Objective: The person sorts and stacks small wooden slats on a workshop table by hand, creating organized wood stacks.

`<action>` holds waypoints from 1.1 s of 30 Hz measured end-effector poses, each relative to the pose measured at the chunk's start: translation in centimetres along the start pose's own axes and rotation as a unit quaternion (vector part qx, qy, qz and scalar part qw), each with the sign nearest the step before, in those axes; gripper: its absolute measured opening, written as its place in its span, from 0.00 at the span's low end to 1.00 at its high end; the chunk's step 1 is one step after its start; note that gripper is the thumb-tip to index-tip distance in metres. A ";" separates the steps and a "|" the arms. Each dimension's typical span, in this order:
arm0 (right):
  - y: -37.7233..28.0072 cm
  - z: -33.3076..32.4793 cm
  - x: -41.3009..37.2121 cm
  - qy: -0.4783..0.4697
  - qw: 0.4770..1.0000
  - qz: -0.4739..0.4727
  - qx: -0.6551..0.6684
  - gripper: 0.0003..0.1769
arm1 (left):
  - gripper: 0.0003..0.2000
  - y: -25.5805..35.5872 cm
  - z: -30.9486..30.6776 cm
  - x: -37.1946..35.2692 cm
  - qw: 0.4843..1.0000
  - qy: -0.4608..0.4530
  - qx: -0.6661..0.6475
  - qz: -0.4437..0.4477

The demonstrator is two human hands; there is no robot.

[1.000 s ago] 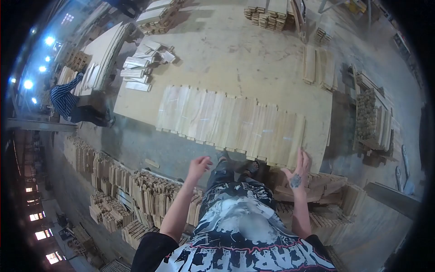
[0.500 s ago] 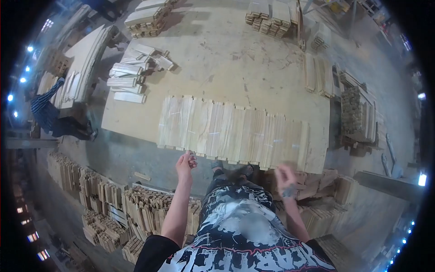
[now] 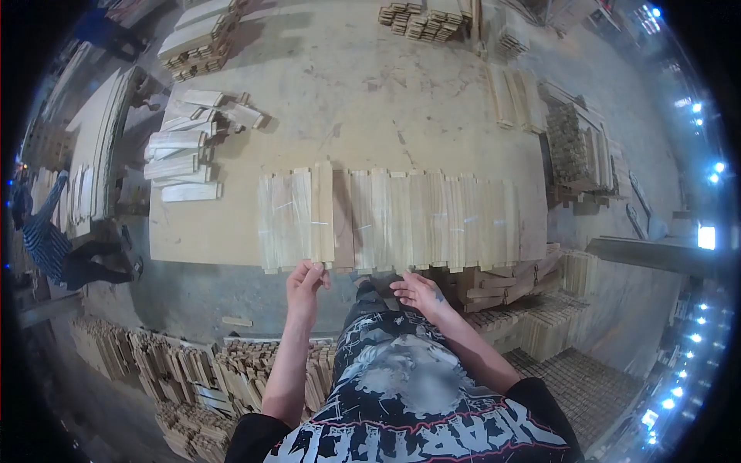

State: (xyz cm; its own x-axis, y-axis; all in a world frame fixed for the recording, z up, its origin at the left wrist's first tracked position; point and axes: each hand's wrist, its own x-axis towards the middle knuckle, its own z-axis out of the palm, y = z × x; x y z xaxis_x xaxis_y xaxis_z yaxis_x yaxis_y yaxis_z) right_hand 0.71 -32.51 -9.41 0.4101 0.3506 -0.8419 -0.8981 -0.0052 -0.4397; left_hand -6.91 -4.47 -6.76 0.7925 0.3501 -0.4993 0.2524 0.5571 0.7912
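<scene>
A row of thin wooden slats (image 3: 432, 220) lies side by side across the near part of a large table (image 3: 370, 139). My left hand (image 3: 306, 284) pinches the near end of one slat (image 3: 322, 212), which stands out above its neighbours and sticks out past the row's far edge. Just right of it, a darker, browner strip (image 3: 343, 220) shows in the row. My right hand (image 3: 417, 291) is just off the row's near edge, fingers stretched toward the left and holding nothing.
Loose pale slats (image 3: 181, 166) are heaped at the table's left. Stacked boards (image 3: 424, 19) stand at the far side, and more stacks (image 3: 583, 143) beyond the right edge. Bundled slats (image 3: 255, 370) stand on the floor near me. A person in a striped top (image 3: 46, 231) is at the left.
My left hand has taken hold of a slat and raised it from the row. The right hand has moved left along the near edge, its fingers now stretched out. The view has shifted.
</scene>
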 end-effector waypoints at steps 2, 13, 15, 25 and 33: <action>-0.1 0.5 -0.1 0.010 1.000 0.004 0.013 0.17 | 0.07 -0.1 0.6 0.1 1.000 -0.014 0.001 0.000; -6.0 -4.9 -5.6 0.081 0.955 -0.279 0.055 0.13 | 0.06 -2.4 6.4 0.3 0.995 -0.101 -0.003 -0.016; -6.1 -11.4 -6.0 0.188 0.923 -0.335 -0.006 0.13 | 0.06 -3.3 8.1 0.2 0.993 -0.115 0.001 -0.019; -4.7 -33.0 -4.8 0.223 0.900 -0.288 -0.238 0.18 | 0.05 -9.8 21.3 -1.6 0.987 -0.144 0.039 -0.057; -10.1 -29.8 -9.4 0.174 0.874 -0.365 -0.270 0.16 | 0.06 -15.6 33.8 -3.7 0.964 -0.222 0.099 -0.105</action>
State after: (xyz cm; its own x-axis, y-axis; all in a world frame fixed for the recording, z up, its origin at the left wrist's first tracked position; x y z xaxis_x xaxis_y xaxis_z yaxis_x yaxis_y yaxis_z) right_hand 10.66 -63.66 -6.39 0.9500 0.1407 -0.2789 -0.2100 -0.3736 -0.9035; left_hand 4.93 -39.90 -5.34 0.8610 -0.1359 -0.4901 0.4991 0.4108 0.7630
